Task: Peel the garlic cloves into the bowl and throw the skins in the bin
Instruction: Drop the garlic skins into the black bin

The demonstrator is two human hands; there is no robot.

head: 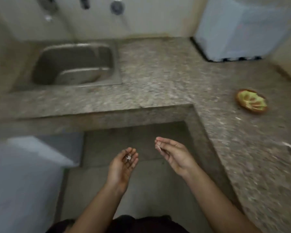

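Two lots of garlic skin are held over the floor (141,190), in front of the inner corner of the stone surface (158,73); the left hand (122,165) is turned palm up and its grip is cupped, the fingers curled loosely about a few pale skin scraps (128,158) that lie against them; the right hand (175,154) is turned inward, its grip drawn together, thumb against fingers, on a thin skin strip (158,148) that hangs from the fingertips with its long axis pointing down; the two grips are held apart, neither touching the other. The bowl (251,102) is set on the surface beyond and well to the right of the right grip, nearer that hand; what lies in it is too blurred to be told. The coming move is judged to be the disposal of the skins, and it turns on which way the bin lies; a pale grey box (32,165) is seen to the left of the left grip, nearer that hand, though through the blur it cannot be confirmed as the bin; a steel sink (74,64) is sunk in the surface beyond and left of both grips. Light scraps could be lost from the cupped grip if it were tipped too early.
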